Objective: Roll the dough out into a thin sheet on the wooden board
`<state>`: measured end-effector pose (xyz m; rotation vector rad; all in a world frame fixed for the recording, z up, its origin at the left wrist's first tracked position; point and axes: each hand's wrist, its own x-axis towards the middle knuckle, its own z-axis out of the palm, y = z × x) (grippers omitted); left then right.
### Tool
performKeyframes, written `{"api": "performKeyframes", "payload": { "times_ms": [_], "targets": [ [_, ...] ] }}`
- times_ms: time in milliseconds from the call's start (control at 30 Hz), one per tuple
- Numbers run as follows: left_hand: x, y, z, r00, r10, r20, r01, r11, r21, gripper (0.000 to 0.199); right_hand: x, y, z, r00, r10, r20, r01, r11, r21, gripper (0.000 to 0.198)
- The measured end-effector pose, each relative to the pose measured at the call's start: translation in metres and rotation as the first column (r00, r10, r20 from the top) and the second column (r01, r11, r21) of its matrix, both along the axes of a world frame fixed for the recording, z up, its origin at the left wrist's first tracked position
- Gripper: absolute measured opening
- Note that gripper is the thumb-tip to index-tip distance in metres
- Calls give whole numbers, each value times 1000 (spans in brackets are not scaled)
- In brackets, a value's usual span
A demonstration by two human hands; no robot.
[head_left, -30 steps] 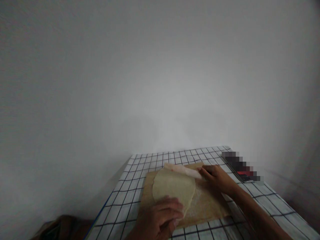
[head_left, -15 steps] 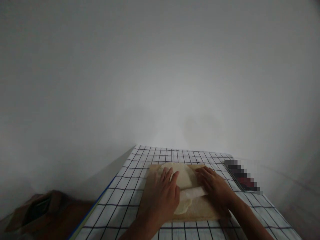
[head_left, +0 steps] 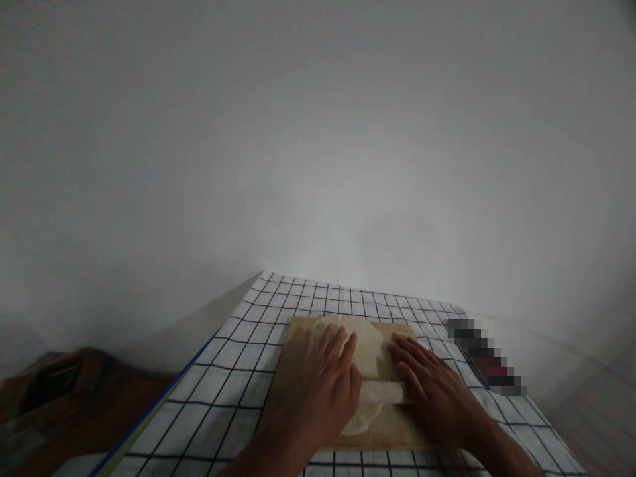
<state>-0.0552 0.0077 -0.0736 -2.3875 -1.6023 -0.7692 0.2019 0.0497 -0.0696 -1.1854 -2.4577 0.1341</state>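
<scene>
A pale sheet of dough lies flat on a wooden board. Across it runs a light-coloured rolling pin, of which only the middle shows between my hands. My left hand lies palm down over the pin's left part, its fingers spread and pointing away from me over the dough. On the pin's right part rests my right hand, also palm down, with fingers stretched out towards the dough's right edge. Both hands hide the ends of the pin. A thin flap of dough shows on the near side of the pin.
A white cloth with dark grid lines covers the table under the board. At the table's right edge lies a dark, pixelated object. A plain wall rises behind. Low on the left stands a brown box-like thing.
The view has shifted and tilted slightly. The rolling pin sits a little nearer to me on the board and looks more level. Both hands stay laid on it.
</scene>
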Motion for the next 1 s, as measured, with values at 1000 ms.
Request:
{"api": "performKeyframes", "payload": {
  "times_ms": [1000],
  "targets": [
    [3,33,4,994,107,-7,-108,992,-66,51,-6,48,-12,998,19,60,-31,978,209,44]
  ]
}}
